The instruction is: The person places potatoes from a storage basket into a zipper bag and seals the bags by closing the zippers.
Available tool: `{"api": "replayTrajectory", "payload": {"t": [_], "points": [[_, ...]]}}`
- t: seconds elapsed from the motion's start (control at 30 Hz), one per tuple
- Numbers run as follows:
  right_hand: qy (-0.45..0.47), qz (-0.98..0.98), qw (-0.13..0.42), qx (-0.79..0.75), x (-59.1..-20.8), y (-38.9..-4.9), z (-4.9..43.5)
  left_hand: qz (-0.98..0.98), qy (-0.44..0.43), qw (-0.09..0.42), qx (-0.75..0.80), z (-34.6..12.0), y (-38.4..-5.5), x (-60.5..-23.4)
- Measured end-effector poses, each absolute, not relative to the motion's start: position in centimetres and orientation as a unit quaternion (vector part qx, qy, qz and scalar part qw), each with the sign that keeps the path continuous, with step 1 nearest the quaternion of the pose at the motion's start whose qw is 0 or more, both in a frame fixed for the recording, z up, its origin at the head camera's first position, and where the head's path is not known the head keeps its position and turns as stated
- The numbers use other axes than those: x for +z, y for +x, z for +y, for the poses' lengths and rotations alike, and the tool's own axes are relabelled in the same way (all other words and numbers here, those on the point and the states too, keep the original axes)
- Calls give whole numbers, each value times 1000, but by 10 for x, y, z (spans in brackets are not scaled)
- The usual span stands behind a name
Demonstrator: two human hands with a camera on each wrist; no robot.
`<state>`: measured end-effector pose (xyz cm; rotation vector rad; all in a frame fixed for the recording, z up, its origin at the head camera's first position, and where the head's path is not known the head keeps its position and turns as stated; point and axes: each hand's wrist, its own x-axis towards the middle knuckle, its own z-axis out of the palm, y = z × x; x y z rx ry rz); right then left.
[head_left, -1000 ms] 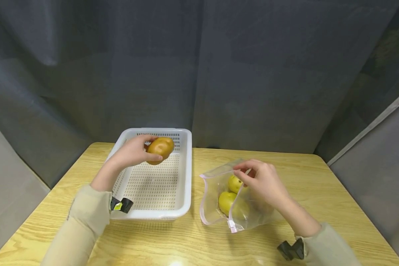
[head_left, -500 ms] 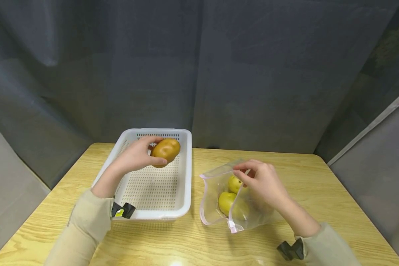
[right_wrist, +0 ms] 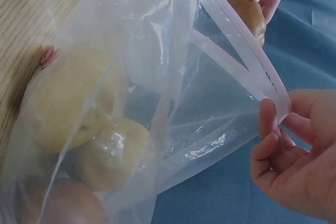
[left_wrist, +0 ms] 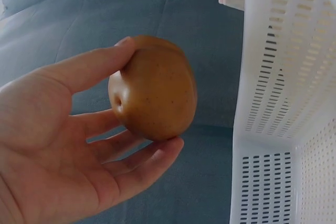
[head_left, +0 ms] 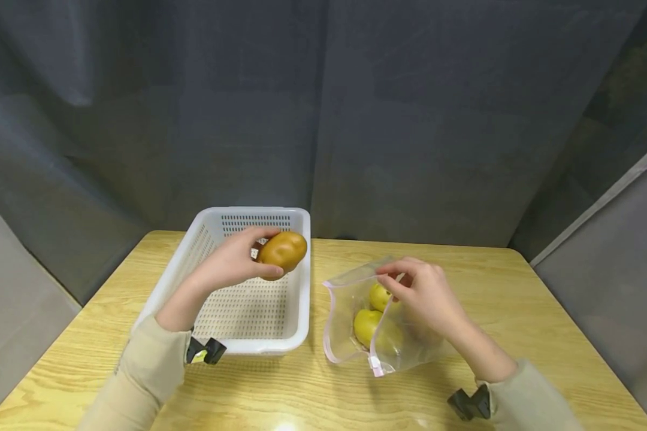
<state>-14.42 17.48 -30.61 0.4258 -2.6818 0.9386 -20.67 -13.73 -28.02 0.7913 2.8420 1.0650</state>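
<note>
My left hand (head_left: 232, 260) grips a brown potato (head_left: 283, 251) above the right side of a white plastic basket (head_left: 305, 287). In the left wrist view the thumb lies on top of the potato (left_wrist: 155, 90) and the fingers curl under it. A clear zip bag (head_left: 341, 299) stands on the table with its mouth open, and my right hand (head_left: 426, 296) pinches its rim. Inside are yellow potatoes (head_left: 368, 326). Through the plastic in the right wrist view, a browner round one (right_wrist: 65, 203) shows low in the bag.
The perforated basket stands on the left half of the wooden table (head_left: 280, 389), a short gap from the bag. A dark grey curtain (head_left: 410, 120) hangs behind the table's back edge. Black wrist cameras (head_left: 207, 351) sit at both cuffs.
My left hand has carried the brown potato to the right and slightly nearer, across the basket. The right hand and the bag have hardly moved.
</note>
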Motion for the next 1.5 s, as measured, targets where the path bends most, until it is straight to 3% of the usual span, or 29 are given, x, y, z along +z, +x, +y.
{"api": "replayTrajectory", "payload": {"t": [0.57,0.93,1.17,1.5], "points": [[144,-924,131,328,-307,-145,174,876,289,41,383,-119,-194,-285],[135,-922,128,341,-306,-144,174,879,309,51,359,-96,-181,-292],[132,-923,126,339,-304,-144,175,878,322,31,352,-86,-176,-296],[130,-922,127,341,-304,-144,175,860,323,52,392,-81,-167,-302]]}}
